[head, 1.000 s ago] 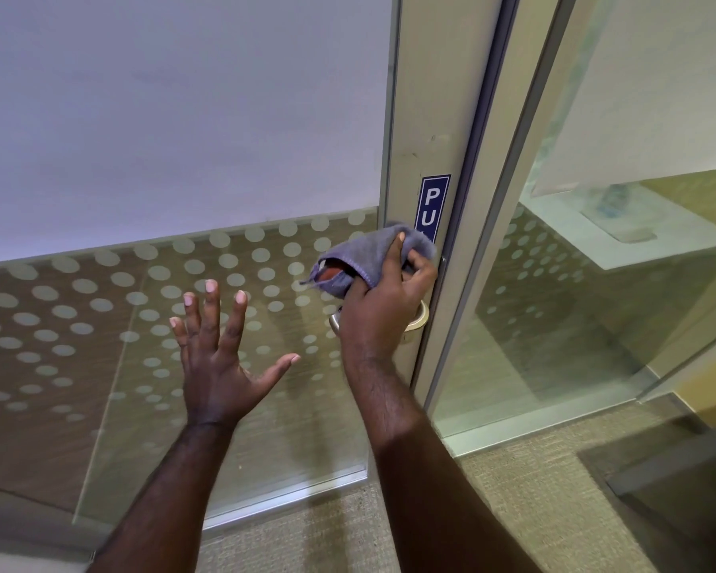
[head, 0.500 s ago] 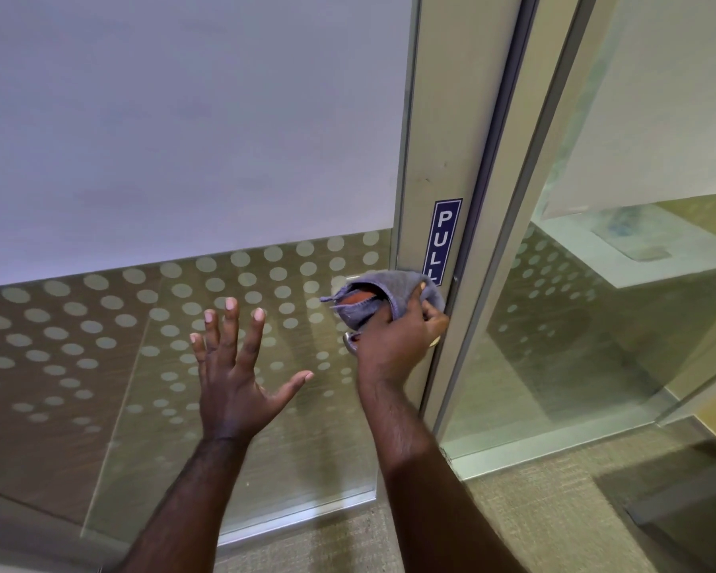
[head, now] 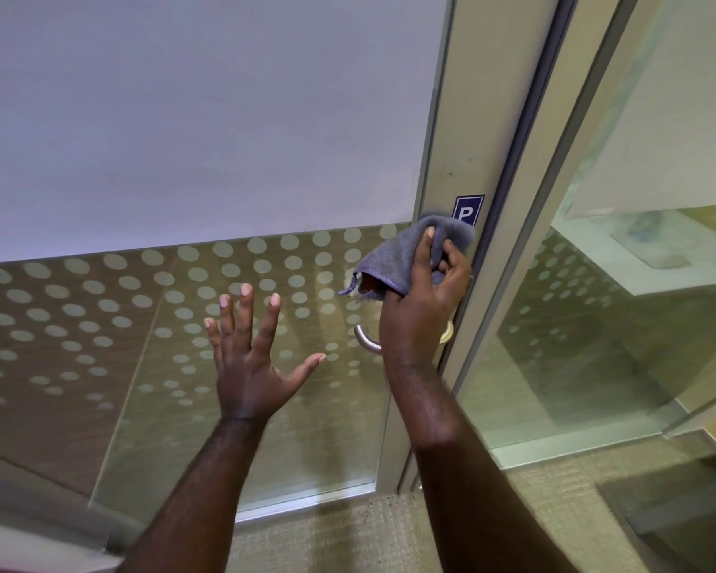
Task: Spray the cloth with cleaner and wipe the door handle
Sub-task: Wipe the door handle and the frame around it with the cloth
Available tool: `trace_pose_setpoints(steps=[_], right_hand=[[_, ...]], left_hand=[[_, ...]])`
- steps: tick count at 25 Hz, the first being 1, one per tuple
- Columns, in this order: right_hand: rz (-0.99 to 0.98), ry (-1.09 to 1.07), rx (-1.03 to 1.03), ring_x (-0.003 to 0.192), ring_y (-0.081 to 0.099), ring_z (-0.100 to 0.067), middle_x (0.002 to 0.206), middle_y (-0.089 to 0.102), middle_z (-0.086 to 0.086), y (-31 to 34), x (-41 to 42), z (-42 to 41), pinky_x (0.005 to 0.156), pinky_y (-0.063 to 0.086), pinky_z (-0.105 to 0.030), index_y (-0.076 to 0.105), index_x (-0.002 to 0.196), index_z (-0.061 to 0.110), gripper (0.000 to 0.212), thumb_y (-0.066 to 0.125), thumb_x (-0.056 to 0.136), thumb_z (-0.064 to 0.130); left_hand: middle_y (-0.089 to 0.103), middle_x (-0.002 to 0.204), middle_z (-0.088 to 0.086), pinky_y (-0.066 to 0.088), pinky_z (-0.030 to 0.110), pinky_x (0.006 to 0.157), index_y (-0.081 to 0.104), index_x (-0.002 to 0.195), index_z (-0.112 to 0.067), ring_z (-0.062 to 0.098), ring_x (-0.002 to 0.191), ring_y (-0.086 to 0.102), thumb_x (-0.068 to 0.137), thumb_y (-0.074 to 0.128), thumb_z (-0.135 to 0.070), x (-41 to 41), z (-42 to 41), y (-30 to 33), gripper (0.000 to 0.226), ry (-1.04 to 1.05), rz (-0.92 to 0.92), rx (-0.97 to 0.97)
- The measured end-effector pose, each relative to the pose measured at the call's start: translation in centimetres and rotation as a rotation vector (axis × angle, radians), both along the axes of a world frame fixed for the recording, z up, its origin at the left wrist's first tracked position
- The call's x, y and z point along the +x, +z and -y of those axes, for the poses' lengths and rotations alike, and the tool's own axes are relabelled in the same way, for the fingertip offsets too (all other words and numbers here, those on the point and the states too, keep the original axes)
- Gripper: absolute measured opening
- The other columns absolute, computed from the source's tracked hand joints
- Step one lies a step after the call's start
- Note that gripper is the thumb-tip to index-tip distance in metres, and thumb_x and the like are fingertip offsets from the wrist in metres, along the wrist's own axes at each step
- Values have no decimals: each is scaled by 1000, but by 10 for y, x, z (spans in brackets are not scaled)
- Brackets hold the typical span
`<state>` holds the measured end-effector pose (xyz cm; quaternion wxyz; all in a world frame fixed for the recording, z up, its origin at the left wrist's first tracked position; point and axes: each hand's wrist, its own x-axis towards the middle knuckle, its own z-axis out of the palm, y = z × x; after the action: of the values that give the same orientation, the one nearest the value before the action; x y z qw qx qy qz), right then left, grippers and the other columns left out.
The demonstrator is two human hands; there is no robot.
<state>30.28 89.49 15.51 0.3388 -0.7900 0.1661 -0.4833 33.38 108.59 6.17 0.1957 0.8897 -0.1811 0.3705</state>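
Right hand (head: 424, 299) clamped on a bunched grey-purple cloth (head: 393, 262), fingers curled around the wad, index finger laid up over the top fold; cloth sits against the door frame (head: 464, 117) at about 12 o'clock from the door handle (head: 366, 339), covering the lower part of the blue sign (head: 468, 208). Handle is a curved brushed-metal lever, its free end poking out at 9 o'clock from the right wrist; the rest, and most of the round brass-coloured rose (head: 447, 335), hidden behind the hand. Cloth looks apart from the lever right now, can't tell for sure. Left hand (head: 251, 366) open, fingers spread, empty, hovering in front of the dotted glass panel (head: 141, 303), well apart from the right hand at its 8 o'clock; contact with the glass not clear. No spray bottle in view. Handling, as a judgement: cloth is light, soft, floppy, a loose corner hangs at its 8 o'clock, so best kept wadded in the palm with a flat pad facing out, otherwise it bunches or slips. Handle is rigid, smooth metal, probably slick if damp; wrap the cloth around the lever bar and slide along it. The lever may dip under pressure, so push lightly.
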Motion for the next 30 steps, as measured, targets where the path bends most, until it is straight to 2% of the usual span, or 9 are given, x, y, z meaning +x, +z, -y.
trace_pose_setpoints(steps=[4,6,9,12,14,16,22,26,30], right_hand=[[-41,-72,-23,128,46,-35,139,44,-22,-7,-3,5,101,47,-43,46,143,14,74,76,77,6],[-99,-161,-8,123,50,-33,137,47,-18,-13,-5,5,99,46,-49,47,143,18,75,77,75,10],[-180,-192,164,123,48,-34,139,47,-13,-14,-4,-3,103,39,-50,43,145,25,76,75,78,9],[-66,-144,159,125,45,-34,138,47,-12,-9,-1,-10,103,44,-51,47,143,21,64,63,82,7],[17,-103,93,125,45,-33,137,48,-14,-4,5,-8,98,50,-48,50,140,17,54,47,86,17],[6,-100,38,129,43,-33,140,43,-12,0,9,-7,97,51,-47,49,141,17,56,42,85,21],[-154,-63,199,135,36,-30,146,35,-12,-26,-4,-17,99,52,-45,48,142,17,66,71,81,7],[37,25,254,127,46,-36,137,43,-22,-15,-4,-14,94,54,-50,40,135,28,64,68,83,4],[49,-37,98,126,45,-35,136,44,-23,-5,7,-5,99,50,-46,53,138,13,58,66,83,-1]], left_hand=[[-5,165,-3,6,61,119,8,155,-36,31,152,1,72,61,-73,4,2,-3,105,17,43,-18],[-7,165,-4,8,61,118,4,154,-37,29,152,0,74,61,-71,5,3,-3,104,24,58,-19],[-9,165,-5,12,64,117,0,154,-38,26,152,-2,76,61,-66,6,4,-3,103,42,69,-10],[-8,165,-5,12,64,117,0,154,-38,25,152,-3,75,63,-64,7,3,-4,104,29,67,-11],[-8,165,-5,10,63,118,1,154,-38,26,152,-2,74,64,-66,7,3,-6,106,27,71,-5],[-9,165,-5,7,60,119,0,154,-38,26,152,-3,73,64,-67,8,3,-7,108,31,67,3],[-9,165,-5,3,58,120,1,154,-38,28,151,-1,73,65,-68,8,1,-5,108,7,72,5],[-9,165,-5,4,59,119,1,154,-38,28,152,-2,72,65,-68,6,1,-5,108,3,65,6],[-9,165,-5,3,58,120,2,154,-39,28,152,-2,72,64,-69,6,1,-5,107,0,64,3]])
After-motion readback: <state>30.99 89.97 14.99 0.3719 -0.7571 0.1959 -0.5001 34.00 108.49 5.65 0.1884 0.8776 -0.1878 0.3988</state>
